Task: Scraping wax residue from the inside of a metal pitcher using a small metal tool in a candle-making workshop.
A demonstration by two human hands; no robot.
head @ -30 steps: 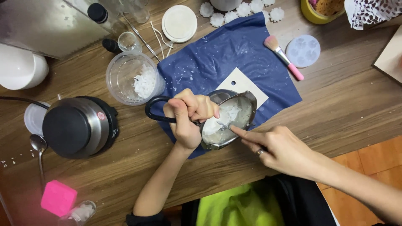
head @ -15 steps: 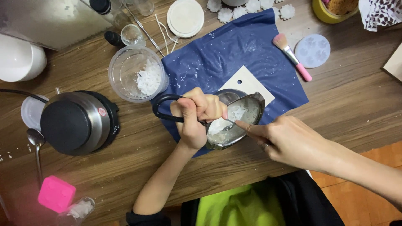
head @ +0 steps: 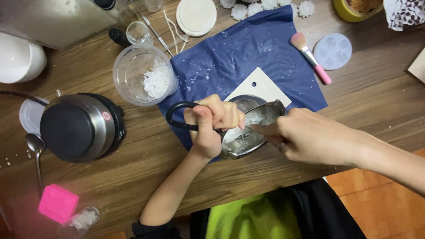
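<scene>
1. far left on the table point(head: 133, 177) sits a pink block point(head: 58, 203), with a little clear jar point(head: 82, 220) of white bits just beside it. a spoon point(head: 35, 146) lies above them.
2. next comes a round black and silver hot plate point(head: 77, 127). above it is a clear tub point(head: 142, 75) with white flakes inside.
3. the left hand point(head: 212, 126) is closed tight around the black handle point(head: 177, 116) of the small metal pot point(head: 250, 128). the pot is tipped up on its side.
4. the pot is in the middle, over the near edge of a blue sheet point(head: 248, 57), close to the person's body. a pale card point(head: 261, 88) lies under it.
5. the pot looks hard, shiny and stiff, and i think not very heavy. the white stuff stuck inside looks waxy, so the metal may be slippery. the loop handle looks like the best place to hold it.
6. the right hand point(head: 310, 137) is at the rim of the pot, fingers pinched together and pointing in. i cannot tell if it holds a small tool or just pokes with a finger.
7. far right lie a pink brush point(head: 310, 57) and a round pale mould point(head: 332, 51).
</scene>
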